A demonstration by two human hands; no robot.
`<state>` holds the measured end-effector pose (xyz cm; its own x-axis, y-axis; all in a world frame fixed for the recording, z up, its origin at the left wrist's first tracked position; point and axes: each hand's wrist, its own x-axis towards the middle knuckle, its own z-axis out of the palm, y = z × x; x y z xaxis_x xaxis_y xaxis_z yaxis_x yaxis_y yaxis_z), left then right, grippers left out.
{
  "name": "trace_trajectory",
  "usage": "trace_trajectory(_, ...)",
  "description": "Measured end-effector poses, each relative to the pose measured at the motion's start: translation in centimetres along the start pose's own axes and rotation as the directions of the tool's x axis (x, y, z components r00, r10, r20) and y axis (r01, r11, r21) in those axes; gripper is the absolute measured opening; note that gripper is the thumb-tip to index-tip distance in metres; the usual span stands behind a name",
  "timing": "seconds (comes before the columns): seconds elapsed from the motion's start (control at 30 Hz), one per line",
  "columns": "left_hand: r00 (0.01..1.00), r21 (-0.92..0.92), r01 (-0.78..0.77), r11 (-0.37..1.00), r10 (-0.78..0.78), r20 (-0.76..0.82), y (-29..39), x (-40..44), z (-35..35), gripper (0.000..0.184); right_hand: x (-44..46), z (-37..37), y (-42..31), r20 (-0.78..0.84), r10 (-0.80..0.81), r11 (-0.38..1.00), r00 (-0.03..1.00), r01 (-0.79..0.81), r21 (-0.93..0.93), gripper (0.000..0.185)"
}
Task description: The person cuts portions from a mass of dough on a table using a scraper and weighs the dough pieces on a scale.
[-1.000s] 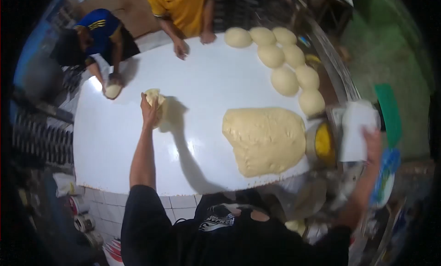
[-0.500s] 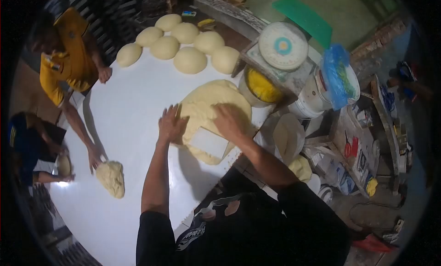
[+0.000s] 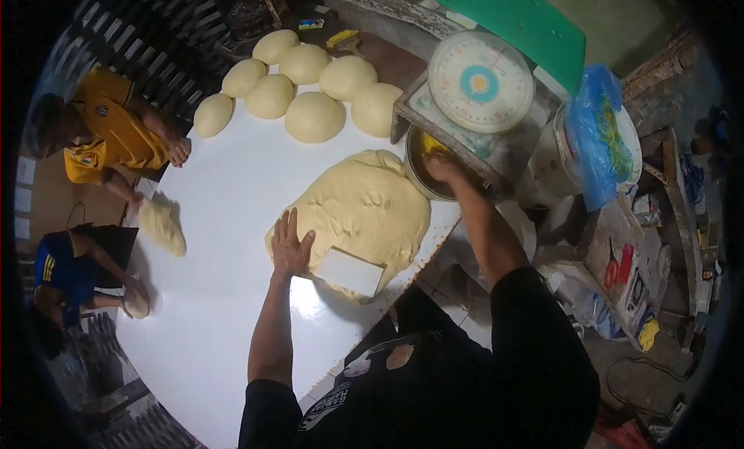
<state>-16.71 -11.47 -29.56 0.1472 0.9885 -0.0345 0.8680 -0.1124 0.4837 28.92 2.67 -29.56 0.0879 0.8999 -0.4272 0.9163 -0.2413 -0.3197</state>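
Note:
A large, flattened mass of pale dough [image 3: 364, 208] lies on the white table, dented in places. My left hand [image 3: 291, 246] rests on its left edge, fingers spread and holding nothing. A flat white rectangular plate, perhaps a dough scraper [image 3: 350, 272], lies on the dough's near side, just right of that hand. My right hand [image 3: 445, 168] reaches into a round metal pot [image 3: 415, 164] beside the dough's far right edge. Some bright yellow stuff [image 3: 432, 144] shows in the pot by the fingers. The fingertips are hidden, so their grip does not show.
Several rounded dough balls [image 3: 314, 117] sit along the table's far edge. A dial scale [image 3: 480, 82] with a green pan [image 3: 527, 22] stands behind the pot, beside a blue plastic bag [image 3: 601, 139]. Two co-workers at left handle dough pieces [image 3: 161, 226] [image 3: 136, 303].
My right hand has left the dough and gone into the pot. My left hand stays at the dough's left edge. The yellow-shirted co-worker's dough piece has shifted toward the table's far left edge.

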Motion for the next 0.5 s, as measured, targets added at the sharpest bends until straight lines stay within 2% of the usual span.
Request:
trace_trajectory(0.03,1.000,0.004,-0.002,1.000,0.002,-0.008,-0.3,0.0,0.1,0.081,-0.9,-0.4,-0.3,-0.005,-0.005,1.000,1.000,0.005,-0.007,0.048)
trace_trajectory(0.1,1.000,-0.010,-0.007,1.000,0.007,-0.019,-0.8,0.2,0.1,0.081,-3.5,-0.7,-0.4,-0.159,0.006,0.921,0.987,0.057,0.386,0.052)
trace_trajectory(0.13,1.000,-0.019,-0.016,1.000,0.015,-0.022,-0.7,-0.1,0.2,0.081,-5.8,-0.9,-0.9,-0.170,-0.003,0.788,0.985,0.108,0.606,0.056)
trace_trajectory(0.17,1.000,-0.034,-0.009,0.999,0.008,-0.029,-0.6,-0.5,0.3,0.081,-8.2,-1.0,-1.7,-0.184,-0.009,0.599,0.983,0.153,0.786,0.060)
trace_trajectory(0.2,1.000,-0.033,0.016,0.999,-0.016,-0.013,-0.3,-0.6,-0.1,0.081,-10.7,-1.6,-2.8,-0.191,-0.015,0.610,0.981,0.160,0.776,0.060)
trace_trajectory(0.23,0.999,-0.033,0.032,0.999,-0.032,0.000,-0.2,-0.6,-0.4,0.081,-13.2,-2.7,-4.1,-0.158,-0.074,0.204,0.985,0.170,0.964,0.065)
trace_trajectory(0.27,1.000,-0.047,0.013,0.999,-0.014,-0.018,-0.4,-1.0,-0.2,0.081,-15.5,-4.6,-5.5,-0.162,-0.143,-0.240,0.976,0.125,0.963,0.070)
trace_trajectory(0.3,0.999,-0.008,-0.007,1.000,0.007,-0.032,-1.0,-1.6,0.1,0.079,-18.1,-7.6,-7.2,-0.201,-0.137,-0.230,0.970,0.166,0.959,0.070)
trace_trajectory(0.37,0.999,0.008,-0.018,1.000,0.018,-0.031,-1.0,-1.4,0.2,0.079,-22.9,-14.5,-9.7,-0.186,-0.170,-0.501,0.968,0.077,0.862,0.074)
trace_trajectory(0.4,1.000,-0.013,0.007,1.000,-0.007,-0.006,-0.7,-1.8,-0.2,0.081,-23.6,-17.5,-9.3,-0.236,-0.154,-0.489,0.959,0.134,0.862,0.074)
trace_trajectory(0.47,0.999,-0.055,0.041,0.998,-0.040,0.012,-0.8,-2.2,0.0,0.084,-23.6,-24.6,-8.3,-0.491,-0.293,-0.395,0.820,0.364,0.844,0.078)
trace_trajectory(0.5,1.000,-0.071,0.024,0.997,-0.025,-0.011,-0.7,-2.4,0.1,0.084,-23.3,-28.0,-8.1,-0.552,-0.259,-0.134,0.793,0.536,0.833,0.079)
